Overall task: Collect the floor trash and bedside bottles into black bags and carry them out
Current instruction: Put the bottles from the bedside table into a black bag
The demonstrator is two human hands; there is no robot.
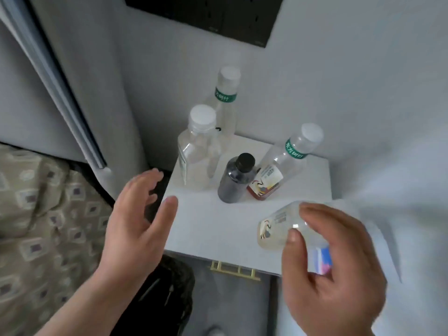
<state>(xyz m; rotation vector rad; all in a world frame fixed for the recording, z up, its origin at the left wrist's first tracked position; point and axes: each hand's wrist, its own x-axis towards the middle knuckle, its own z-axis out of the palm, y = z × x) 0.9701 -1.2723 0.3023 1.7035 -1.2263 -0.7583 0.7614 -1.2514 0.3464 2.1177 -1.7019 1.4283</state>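
Observation:
Several bottles stand on a white bedside table (206, 229). A clear square bottle (197, 151) with a white cap is at the left, and a tall clear bottle (225, 100) with a green band stands behind it. In the middle is a small dark bottle (236, 180) with a black cap. Beside that one leans a clear bottle (278, 166) with a green band and a red label. My right hand (332, 270) grips a clear empty bottle (276, 226) held on its side above the table's front right. My left hand (138, 219) hovers open at the table's left edge. A black bag (169, 292) lies below it.
A bed with a patterned cover (41, 226) lies at the left, with a grey padded headboard (60, 76) behind it. A black panel (206, 15) hangs on the wall above the table. The drawer front has a gold handle (234, 270).

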